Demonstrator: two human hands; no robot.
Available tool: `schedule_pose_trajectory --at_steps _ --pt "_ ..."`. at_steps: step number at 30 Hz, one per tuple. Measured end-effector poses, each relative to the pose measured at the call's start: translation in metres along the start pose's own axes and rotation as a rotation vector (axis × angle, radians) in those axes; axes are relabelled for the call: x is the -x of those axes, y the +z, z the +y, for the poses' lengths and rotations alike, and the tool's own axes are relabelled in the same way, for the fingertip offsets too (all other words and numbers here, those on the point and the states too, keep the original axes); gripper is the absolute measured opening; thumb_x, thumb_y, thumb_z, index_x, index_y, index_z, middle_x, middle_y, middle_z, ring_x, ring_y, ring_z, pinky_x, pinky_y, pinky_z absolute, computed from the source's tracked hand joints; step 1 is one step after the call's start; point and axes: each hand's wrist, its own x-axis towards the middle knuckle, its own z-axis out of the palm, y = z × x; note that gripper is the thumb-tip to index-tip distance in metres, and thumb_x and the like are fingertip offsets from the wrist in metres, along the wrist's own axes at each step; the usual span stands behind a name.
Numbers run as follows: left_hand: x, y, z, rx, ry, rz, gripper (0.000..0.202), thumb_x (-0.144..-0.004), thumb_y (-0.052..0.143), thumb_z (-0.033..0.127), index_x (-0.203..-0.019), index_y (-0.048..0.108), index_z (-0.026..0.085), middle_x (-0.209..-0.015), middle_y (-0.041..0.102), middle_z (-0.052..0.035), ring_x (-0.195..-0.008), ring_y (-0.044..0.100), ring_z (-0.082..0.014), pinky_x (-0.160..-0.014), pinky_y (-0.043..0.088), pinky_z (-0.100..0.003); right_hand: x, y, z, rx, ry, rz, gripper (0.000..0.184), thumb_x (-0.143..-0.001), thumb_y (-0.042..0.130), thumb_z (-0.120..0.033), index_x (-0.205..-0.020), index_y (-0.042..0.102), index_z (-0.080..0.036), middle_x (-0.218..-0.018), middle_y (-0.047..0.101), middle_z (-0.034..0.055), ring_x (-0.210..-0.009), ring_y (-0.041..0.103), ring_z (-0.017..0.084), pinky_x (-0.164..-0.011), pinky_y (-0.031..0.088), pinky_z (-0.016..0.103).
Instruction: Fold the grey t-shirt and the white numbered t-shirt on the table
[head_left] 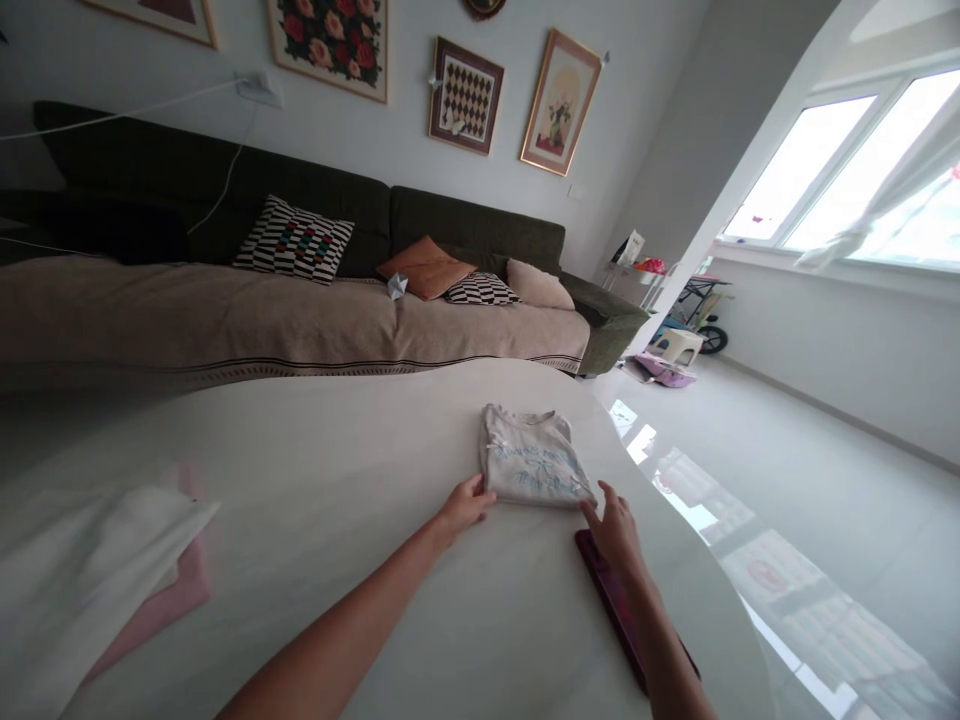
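Observation:
A folded grey shirt [531,458] with light blue lettering lies on the white table [360,480], towards its far right side. My left hand [465,508] rests on the table with its fingertips against the shirt's near left corner. My right hand [616,528] touches the shirt's near right corner, fingers spread. Neither hand grips the shirt. Under my right forearm lies a dark red flat object [611,600], partly hidden by the arm.
White and pink cloths [112,580] lie in a pile at the table's left. Behind the table stands a long dark sofa [300,290] with a beige cover and several cushions. To the right are a glossy floor, windows and small furniture.

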Motion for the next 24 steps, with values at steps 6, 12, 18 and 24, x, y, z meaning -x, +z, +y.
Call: schedule_pose_trajectory --at_steps 6,12,18,24 --pt "0.096 -0.021 -0.043 0.032 0.057 -0.07 0.056 -0.074 0.067 0.033 -0.123 0.05 0.011 -0.092 0.063 -0.0057 -0.091 0.06 -0.0179 -0.087 0.043 -0.031 0.099 -0.021 0.057 0.204 0.128 -0.008 0.088 -0.071 0.043 -0.062 -0.132 0.039 0.002 -0.123 0.05 0.0292 -0.12 0.045 0.042 -0.098 0.037 0.05" --pt "0.21 -0.058 -0.079 0.035 0.135 -0.119 0.047 -0.071 0.066 0.051 -0.1 0.059 0.015 -0.085 0.063 -0.0062 -0.084 0.059 -0.0198 -0.084 0.044 -0.034 0.124 -0.023 0.057 0.303 0.126 -0.02 0.083 -0.074 0.041 -0.061 -0.135 0.038 -0.006 -0.128 0.048 0.0243 -0.12 0.042 0.043 -0.09 0.041 0.052" --pt "0.282 -0.098 -0.092 -0.01 0.104 -0.038 0.049 -0.069 0.063 0.063 -0.087 0.063 0.018 -0.08 0.063 -0.005 -0.082 0.058 -0.0205 -0.081 0.043 -0.034 0.11 -0.032 0.037 0.266 0.06 -0.046 0.074 -0.073 0.045 -0.06 -0.128 0.05 -0.012 -0.118 0.055 0.0239 -0.118 0.045 0.042 -0.087 0.041 0.052" --pt "0.331 -0.128 -0.113 0.027 0.009 0.028 0.056 -0.057 0.063 0.074 -0.081 0.064 0.023 -0.077 0.064 -0.003 -0.08 0.058 -0.0221 -0.081 0.043 -0.036 0.149 -0.087 0.041 -0.047 0.14 -0.131 0.081 -0.071 0.039 -0.07 -0.127 0.053 -0.013 -0.092 0.071 0.014 -0.09 0.066 0.035 -0.078 0.052 0.044"
